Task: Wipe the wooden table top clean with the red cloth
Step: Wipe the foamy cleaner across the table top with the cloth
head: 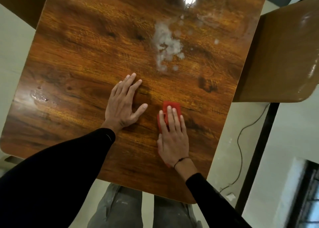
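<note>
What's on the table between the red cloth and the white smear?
Nothing: the head view shows bare wood between the red cloth and the white smear.

Plain indoor room; wooden table (86, 55), chair (279, 58), tiled floor (224, 150).

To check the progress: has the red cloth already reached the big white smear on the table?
No, the red cloth lies under the right hand, clearly short of the white smear farther up the table.

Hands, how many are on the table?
2. The left hand lies flat on the bare wooden table, fingers spread. The right hand is beside it, nearer the table's right edge, pressing straight fingers on the red cloth.
</note>
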`<state>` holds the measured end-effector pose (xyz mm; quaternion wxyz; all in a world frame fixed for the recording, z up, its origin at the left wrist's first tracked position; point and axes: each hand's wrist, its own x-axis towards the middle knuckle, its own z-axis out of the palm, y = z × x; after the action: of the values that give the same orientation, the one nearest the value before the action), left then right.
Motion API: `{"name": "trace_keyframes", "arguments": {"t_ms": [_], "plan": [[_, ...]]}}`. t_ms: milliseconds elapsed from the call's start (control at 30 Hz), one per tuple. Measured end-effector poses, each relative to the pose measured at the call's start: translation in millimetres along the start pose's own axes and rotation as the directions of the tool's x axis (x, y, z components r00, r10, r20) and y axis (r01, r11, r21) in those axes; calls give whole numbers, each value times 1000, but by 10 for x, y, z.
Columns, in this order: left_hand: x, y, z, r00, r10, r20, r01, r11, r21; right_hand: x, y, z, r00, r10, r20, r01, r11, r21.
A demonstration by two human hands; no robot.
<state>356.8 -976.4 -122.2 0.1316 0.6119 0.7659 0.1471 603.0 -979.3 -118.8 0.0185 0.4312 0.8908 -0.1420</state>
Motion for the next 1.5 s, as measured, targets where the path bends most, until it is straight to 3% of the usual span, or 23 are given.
{"name": "trace_keyframes", "arguments": {"t_ms": [100, 167, 300, 500, 633, 700, 833, 967, 1033, 1100, 1167, 1333, 1500], "plan": [[13, 9, 11, 1000, -11, -12, 12, 1000, 5, 366, 82, -44, 996, -88, -17, 88, 996, -2], [20, 8, 14, 1000, -14, -13, 14, 1000, -1, 611, 193, -108, 998, -58, -39, 58, 998, 2], [17, 7, 0, 1000, -15, 1, 15, 1000, -9, 816, 554, -236, 970, 201, -137, -201, 980, 11], [12, 54, -9, 1000, -17, 22, 17, 1000, 4, 488, 995, -328, 826, 524, -208, -526, 849, 51], [-60, 330, 11, 998, 49, 31, -50, 998, 27, 45, 755, -228, 738, 644, -204, -638, 763, 104], [-127, 744, 163, 996, 74, 43, -75, 997, 1, -182, 588, -141, 743, 642, -192, -633, 766, 111], [-246, 1426, 495, 995, -15, 99, 19, 999, -38, -579, 404, -2, 900, 423, -103, -420, 906, 54], [-268, 1383, 606, 997, -13, 82, 9, 999, 50, -789, 711, 17, 1000, -4, 30, 2, 998, 61], [-262, 1398, 604, 997, -15, 79, 10, 998, 55, -801, 1044, -37, 955, -281, 98, 277, 960, 50], [-253, 1428, 608, 997, -15, 77, 11, 998, 60, -699, 1444, -127, 853, -501, 146, 505, 863, 13], [-264, 1436, 603, 997, -11, 74, 7, 998, 59, -468, 1792, -208, 803, -579, 143, 585, 811, 5], [-273, 1438, 608, 997, -27, 79, 23, 998, 51, 297, 2038, -380, 956, -293, 21, 293, 956, 5], [-290, 1429, 588, 998, -26, 50, 24, 999, 35, 483, 1876, -380, 988, 71, -135, -64, 996, 56]]}}
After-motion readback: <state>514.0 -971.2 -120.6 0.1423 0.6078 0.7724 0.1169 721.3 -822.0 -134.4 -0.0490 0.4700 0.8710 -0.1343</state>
